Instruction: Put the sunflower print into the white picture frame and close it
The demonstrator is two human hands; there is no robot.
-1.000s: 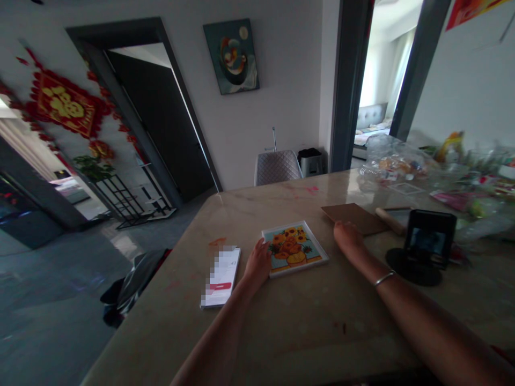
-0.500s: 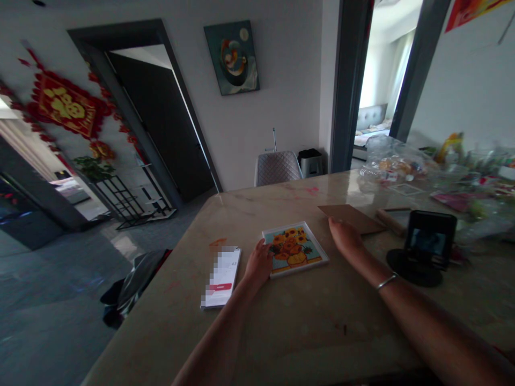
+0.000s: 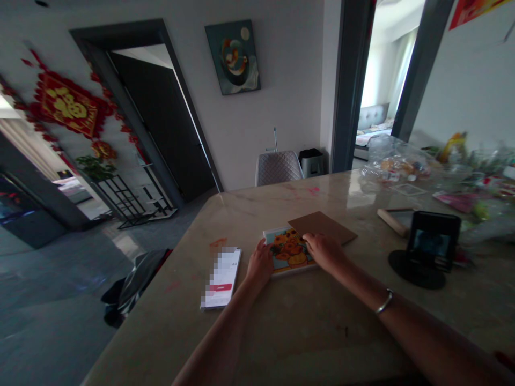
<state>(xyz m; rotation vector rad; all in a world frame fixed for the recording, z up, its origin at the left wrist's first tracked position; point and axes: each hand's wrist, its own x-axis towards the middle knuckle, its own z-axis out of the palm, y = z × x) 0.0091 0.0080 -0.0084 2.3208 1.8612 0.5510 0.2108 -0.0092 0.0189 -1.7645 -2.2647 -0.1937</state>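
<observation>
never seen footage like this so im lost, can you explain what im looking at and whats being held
There is no machine here, just a person's two bare hands, seen from one camera worn on the head, looking forward and down. On the table lies a sunflower picture, with the left hand at its left edge. The right hand holds a brown board, which overlaps the picture's upper right part. A flat white item lies to the left; a wooden frame and a black stand are to the right.
</observation>
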